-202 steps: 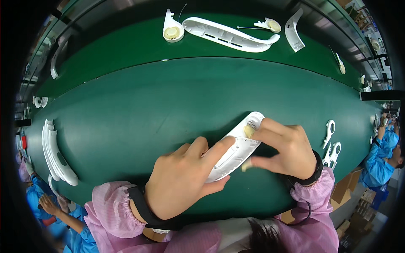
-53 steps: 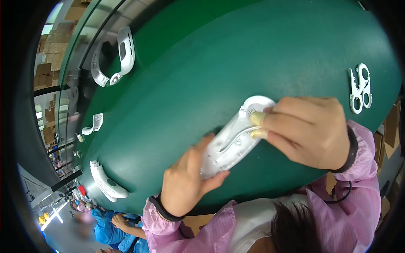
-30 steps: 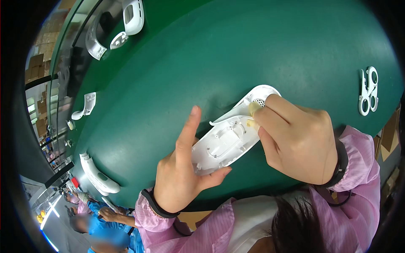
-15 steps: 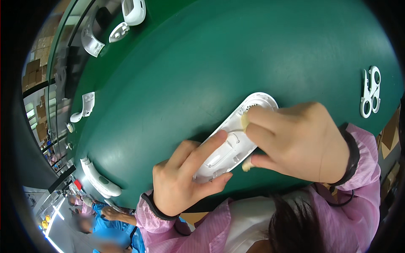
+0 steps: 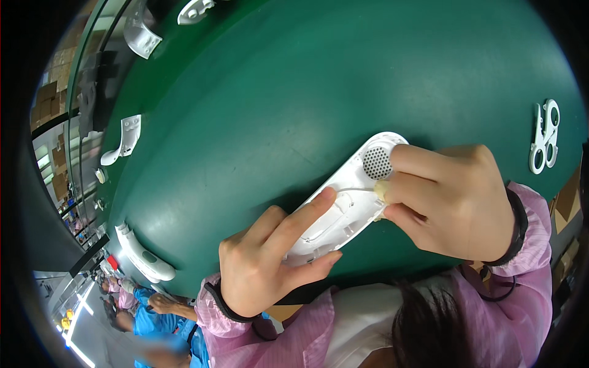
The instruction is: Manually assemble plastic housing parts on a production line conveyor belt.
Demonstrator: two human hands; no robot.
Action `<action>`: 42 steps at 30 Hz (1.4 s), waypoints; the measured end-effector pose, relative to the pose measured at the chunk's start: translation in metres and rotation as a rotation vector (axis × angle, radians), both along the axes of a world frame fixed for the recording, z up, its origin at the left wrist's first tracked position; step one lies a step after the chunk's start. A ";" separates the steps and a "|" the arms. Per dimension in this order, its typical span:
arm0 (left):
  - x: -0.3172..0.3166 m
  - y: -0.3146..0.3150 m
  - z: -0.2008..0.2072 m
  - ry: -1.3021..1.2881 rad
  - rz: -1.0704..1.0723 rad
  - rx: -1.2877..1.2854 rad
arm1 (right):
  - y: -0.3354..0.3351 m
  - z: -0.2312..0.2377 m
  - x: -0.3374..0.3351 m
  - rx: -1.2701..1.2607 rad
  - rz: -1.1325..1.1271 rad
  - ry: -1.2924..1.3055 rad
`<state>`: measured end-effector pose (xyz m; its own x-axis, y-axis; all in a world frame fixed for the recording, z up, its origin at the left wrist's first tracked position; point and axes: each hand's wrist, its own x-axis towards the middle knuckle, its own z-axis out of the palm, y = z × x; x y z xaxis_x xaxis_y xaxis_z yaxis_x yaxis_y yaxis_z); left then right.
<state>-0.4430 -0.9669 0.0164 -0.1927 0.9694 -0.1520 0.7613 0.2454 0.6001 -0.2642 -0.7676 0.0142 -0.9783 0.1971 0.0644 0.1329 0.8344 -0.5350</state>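
My left hand (image 5: pixel 264 260) grips the lower left end of a long white plastic shell (image 5: pixel 368 208), its fingers over the far edge and thumb at the near side. The shell lies tilted, hollow side up, with a round perforated grille (image 5: pixel 377 163) at its upper right end. At the shell's right rim, my right hand (image 5: pixel 451 205) is closed, thumb and fingers pinched on the edge. Pale yellow finger covers (image 5: pixel 381 190) show at its fingertips. A thin grey line runs across the shell toward those fingers; whether it is a wire or a rib I cannot tell.
A white two-ringed plastic part (image 5: pixel 545 136) lies far right on the green table (image 5: pixel 294 92). Along the left stand a curved white handle-like piece (image 5: pixel 144 254), a bent white part (image 5: pixel 126 141) and other white pieces (image 5: pixel 196 11). People in blue (image 5: pixel 162 325) sit at lower left.
My right hand has slid right along the shell to its rim, uncovering the grille. My left hand keeps its hold. The loose parts at left appear higher in the view.
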 end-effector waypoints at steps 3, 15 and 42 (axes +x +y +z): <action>-0.006 -0.007 0.000 -0.009 0.009 0.032 | -0.007 -0.009 -0.008 -0.062 0.022 0.056; -0.083 0.085 0.014 -0.344 0.065 0.293 | 0.020 0.038 0.059 0.060 -0.398 0.082; -0.262 0.182 -0.020 0.656 0.597 0.157 | 0.016 0.023 0.133 -0.038 -0.861 -0.033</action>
